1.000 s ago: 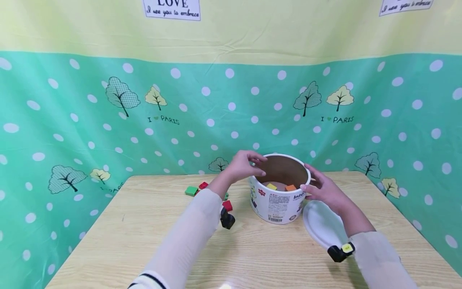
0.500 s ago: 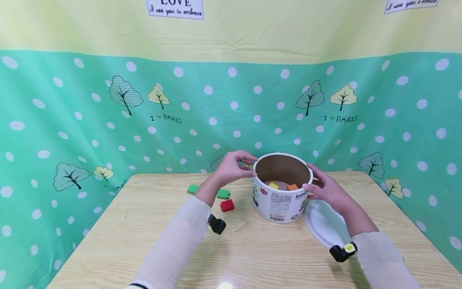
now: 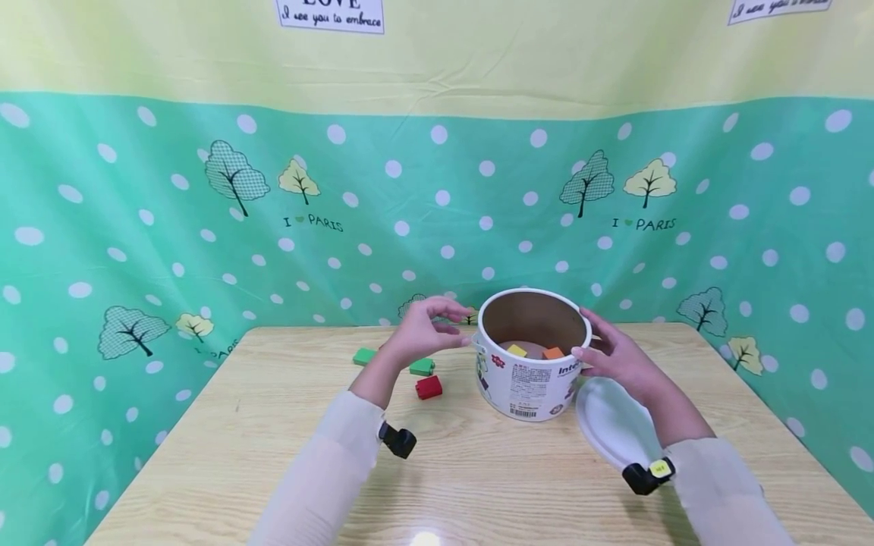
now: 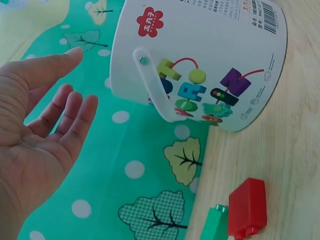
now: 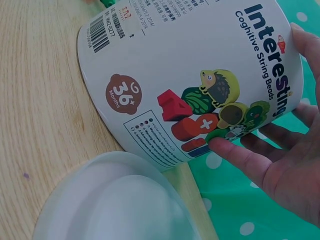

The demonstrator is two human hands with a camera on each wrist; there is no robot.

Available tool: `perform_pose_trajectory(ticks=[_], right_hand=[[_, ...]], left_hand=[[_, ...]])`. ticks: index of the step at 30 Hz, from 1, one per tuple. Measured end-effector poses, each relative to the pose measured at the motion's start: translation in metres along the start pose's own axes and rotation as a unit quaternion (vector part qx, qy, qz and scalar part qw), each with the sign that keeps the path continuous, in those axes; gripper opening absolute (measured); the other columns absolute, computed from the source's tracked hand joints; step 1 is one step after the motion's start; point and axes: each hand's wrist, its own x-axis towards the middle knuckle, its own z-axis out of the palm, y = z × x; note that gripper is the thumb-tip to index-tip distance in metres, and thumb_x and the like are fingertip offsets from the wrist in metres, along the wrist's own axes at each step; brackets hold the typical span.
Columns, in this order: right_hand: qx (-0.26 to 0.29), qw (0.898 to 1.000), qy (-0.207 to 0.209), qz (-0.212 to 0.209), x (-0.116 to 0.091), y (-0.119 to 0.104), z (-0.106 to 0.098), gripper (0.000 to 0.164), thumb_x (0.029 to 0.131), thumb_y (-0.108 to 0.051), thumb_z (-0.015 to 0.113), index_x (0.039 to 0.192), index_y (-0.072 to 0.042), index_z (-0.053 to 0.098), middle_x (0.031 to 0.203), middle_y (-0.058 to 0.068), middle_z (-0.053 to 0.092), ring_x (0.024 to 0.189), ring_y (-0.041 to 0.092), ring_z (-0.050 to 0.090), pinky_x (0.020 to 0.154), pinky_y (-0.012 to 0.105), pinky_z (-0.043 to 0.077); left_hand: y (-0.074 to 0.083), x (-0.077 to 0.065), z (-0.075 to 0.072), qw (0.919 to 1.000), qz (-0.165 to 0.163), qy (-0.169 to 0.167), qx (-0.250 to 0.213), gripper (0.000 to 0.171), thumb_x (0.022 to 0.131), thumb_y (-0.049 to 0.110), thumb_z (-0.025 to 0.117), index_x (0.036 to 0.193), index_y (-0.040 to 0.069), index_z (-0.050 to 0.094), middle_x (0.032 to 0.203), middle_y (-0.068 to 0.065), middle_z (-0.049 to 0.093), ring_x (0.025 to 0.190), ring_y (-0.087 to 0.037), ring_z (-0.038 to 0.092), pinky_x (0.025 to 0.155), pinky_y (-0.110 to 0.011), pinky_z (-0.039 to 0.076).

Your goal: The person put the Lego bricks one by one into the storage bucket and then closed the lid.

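Observation:
A white printed toy bucket (image 3: 532, 390) stands upright on the table, its top uncovered. Inside it a yellow block (image 3: 517, 350) and an orange block (image 3: 553, 353) show on the bottom. My right hand (image 3: 617, 360) holds the bucket's right side at the rim, thumb in front and fingers farther back. In the left wrist view my left hand (image 4: 47, 115) is apart from the bucket, holding nothing, fingers loosely bent beside the white handle (image 4: 156, 87). Below that hand lie a red brick (image 3: 429, 387) and a green brick (image 3: 422, 367).
Another green brick (image 3: 364, 356) lies farther left, partly behind my left forearm. A white round lid (image 3: 617, 421) lies under my right wrist, against the bucket's base. The wooden table (image 3: 478, 485) ends at a green dotted curtain (image 3: 382, 288) behind.
My left hand has drawn back leftward from over the bucket's rim to beside it. The red and green bricks have come out from behind my left arm. The right hand stays on the bucket.

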Motion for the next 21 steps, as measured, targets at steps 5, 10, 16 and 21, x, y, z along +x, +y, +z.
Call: perform_pose_trajectory(ticks=[5,10,16,21], right_hand=[[0.002,1.000,-0.002,-0.007,-0.001,0.001,0.000,0.088,0.092,-0.034,0.068,0.158,-0.027,0.009,0.158,0.023,0.018,0.137,0.050,0.029,0.088,0.049,0.053],[0.005,1.000,-0.001,-0.009,-0.002,0.001,0.001,0.088,0.092,-0.032,0.068,0.158,-0.027,0.010,0.157,0.023,0.019,0.136,0.049,0.030,0.088,0.049,0.054],[0.003,1.000,-0.002,-0.009,-0.001,0.002,0.000,0.087,0.093,-0.033,0.067,0.158,-0.027,0.009,0.157,0.023,0.018,0.136,0.050,0.030,0.088,0.049,0.053],[0.009,1.000,-0.002,-0.011,0.001,0.002,0.001,0.087,0.094,-0.032,0.067,0.158,-0.024,0.009,0.157,0.024,0.018,0.136,0.050,0.029,0.089,0.050,0.053]], left_hand=[[-0.006,-0.011,-0.005,0.9998,-0.014,0.010,-0.013,0.036,0.078,0.001,0.081,0.112,0.008,0.071,0.116,-0.007,0.060,0.102,-0.027,0.063,0.082,-0.033,0.057],[-0.011,-0.021,-0.010,0.9995,-0.018,0.023,-0.009,0.037,0.076,0.000,0.081,0.110,0.007,0.071,0.116,-0.008,0.059,0.104,-0.026,0.061,0.083,-0.032,0.057],[-0.019,-0.032,-0.015,0.9984,-0.032,0.041,-0.021,0.037,0.075,0.000,0.082,0.110,0.006,0.072,0.115,-0.008,0.059,0.106,-0.030,0.058,0.084,-0.032,0.056],[-0.029,-0.040,-0.018,0.9980,-0.034,0.047,-0.026,0.038,0.076,-0.001,0.081,0.112,0.006,0.071,0.115,-0.008,0.060,0.108,-0.032,0.056,0.091,-0.039,0.054]])
